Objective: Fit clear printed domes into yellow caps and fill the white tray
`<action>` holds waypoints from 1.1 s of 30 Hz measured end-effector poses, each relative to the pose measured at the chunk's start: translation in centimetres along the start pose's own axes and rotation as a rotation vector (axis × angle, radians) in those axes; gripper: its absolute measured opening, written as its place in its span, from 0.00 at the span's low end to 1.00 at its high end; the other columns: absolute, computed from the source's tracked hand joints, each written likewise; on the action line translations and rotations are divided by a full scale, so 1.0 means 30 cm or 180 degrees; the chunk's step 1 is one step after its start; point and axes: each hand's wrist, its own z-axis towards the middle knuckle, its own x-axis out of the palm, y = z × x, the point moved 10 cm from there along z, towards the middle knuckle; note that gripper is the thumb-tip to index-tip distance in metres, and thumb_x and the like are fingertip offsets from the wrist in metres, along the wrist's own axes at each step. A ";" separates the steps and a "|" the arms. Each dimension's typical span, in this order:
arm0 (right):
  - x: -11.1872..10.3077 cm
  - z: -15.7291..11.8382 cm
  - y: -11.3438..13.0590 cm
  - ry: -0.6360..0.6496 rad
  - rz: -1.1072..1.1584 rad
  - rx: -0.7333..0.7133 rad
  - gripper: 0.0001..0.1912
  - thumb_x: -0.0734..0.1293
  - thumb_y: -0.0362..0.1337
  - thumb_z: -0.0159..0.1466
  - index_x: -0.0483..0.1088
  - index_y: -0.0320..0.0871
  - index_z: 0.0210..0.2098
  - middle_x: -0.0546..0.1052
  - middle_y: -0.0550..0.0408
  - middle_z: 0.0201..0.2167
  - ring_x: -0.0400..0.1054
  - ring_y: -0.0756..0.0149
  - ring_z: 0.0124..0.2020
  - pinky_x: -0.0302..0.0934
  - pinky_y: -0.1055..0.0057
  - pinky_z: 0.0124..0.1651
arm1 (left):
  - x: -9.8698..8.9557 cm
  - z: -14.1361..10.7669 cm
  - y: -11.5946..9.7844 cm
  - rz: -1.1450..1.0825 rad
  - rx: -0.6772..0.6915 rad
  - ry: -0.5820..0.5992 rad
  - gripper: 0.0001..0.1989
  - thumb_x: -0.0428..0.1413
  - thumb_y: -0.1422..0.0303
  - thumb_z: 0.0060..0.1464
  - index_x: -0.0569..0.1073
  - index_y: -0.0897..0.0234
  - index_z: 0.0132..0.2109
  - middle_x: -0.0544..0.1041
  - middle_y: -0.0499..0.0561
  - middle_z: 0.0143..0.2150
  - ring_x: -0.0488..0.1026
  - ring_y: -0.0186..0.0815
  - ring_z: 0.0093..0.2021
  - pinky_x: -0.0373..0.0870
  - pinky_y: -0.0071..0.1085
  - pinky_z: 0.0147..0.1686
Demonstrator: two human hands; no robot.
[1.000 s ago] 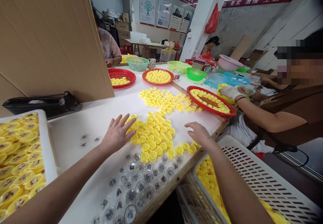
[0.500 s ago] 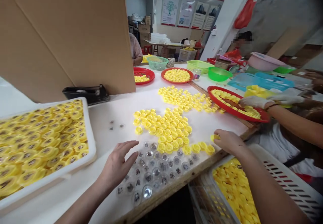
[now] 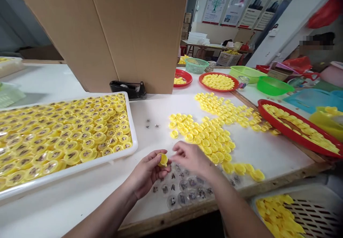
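Observation:
My left hand (image 3: pixel 150 170) pinches a small round yellow plastic cup (image 3: pixel 162 160) between thumb and fingers. Just right of it, my right hand (image 3: pixel 189 159) has bent fingers smeared by motion; whether they hold anything is unclear. Beneath both hands, clear round discs with dark printed pictures (image 3: pixel 183 185) lie in rows at the table edge, partly hidden by my right arm. Beyond my right hand, many matching yellow cups (image 3: pixel 206 134) are spread on the white table. A white tray (image 3: pixel 134 143) on the left holds rows of yellow cups with pictures in them.
A cardboard sheet (image 3: pixel 139 34) stands upright behind a black tape dispenser (image 3: pixel 128 89). Red trays (image 3: pixel 264 105) of yellow pieces lie at right and back. Below the table's wooden edge (image 3: pixel 195 209) sits a white crate (image 3: pixel 316 191) with yellow pieces. Three small picture pieces (image 3: pixel 157 126) lie apart.
My right hand has moved left from the table edge to beside my left hand. The left hand, empty before, now holds a yellow cup. The view has turned left.

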 end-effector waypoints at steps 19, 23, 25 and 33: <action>0.022 0.055 -0.073 -0.0007 -0.0169 -0.0155 0.06 0.62 0.32 0.61 0.70 0.44 0.29 0.73 0.59 0.26 0.67 0.68 0.30 0.57 0.73 0.34 | -0.063 0.019 -0.002 -0.0521 -0.0198 -0.0227 0.11 0.52 0.73 0.57 0.65 0.69 0.47 0.76 0.62 0.40 0.78 0.35 0.34 0.75 0.22 0.32; -0.041 0.002 0.013 -0.0770 0.0164 -0.0279 0.06 0.61 0.32 0.63 0.70 0.43 0.33 0.75 0.55 0.30 0.68 0.66 0.33 0.60 0.71 0.37 | -0.037 0.017 0.008 -0.0499 -0.0192 -0.0002 0.11 0.53 0.71 0.56 0.66 0.68 0.47 0.76 0.59 0.38 0.76 0.31 0.29 0.72 0.19 0.26; -0.073 -0.037 0.078 -0.1388 0.0237 -0.0474 0.08 0.60 0.32 0.64 0.71 0.41 0.36 0.75 0.52 0.31 0.69 0.65 0.34 0.62 0.69 0.38 | -0.027 0.019 0.012 -0.0532 -0.0148 0.0110 0.10 0.53 0.70 0.57 0.67 0.68 0.46 0.75 0.57 0.37 0.74 0.29 0.27 0.70 0.18 0.24; -0.007 -0.084 0.209 -0.0948 0.0778 -0.1225 0.16 0.57 0.26 0.64 0.66 0.42 0.49 0.71 0.47 0.46 0.67 0.64 0.47 0.64 0.67 0.48 | -0.032 0.017 0.005 -0.0483 -0.0066 0.0093 0.09 0.54 0.64 0.56 0.69 0.66 0.38 0.70 0.47 0.24 0.68 0.24 0.20 0.63 0.16 0.18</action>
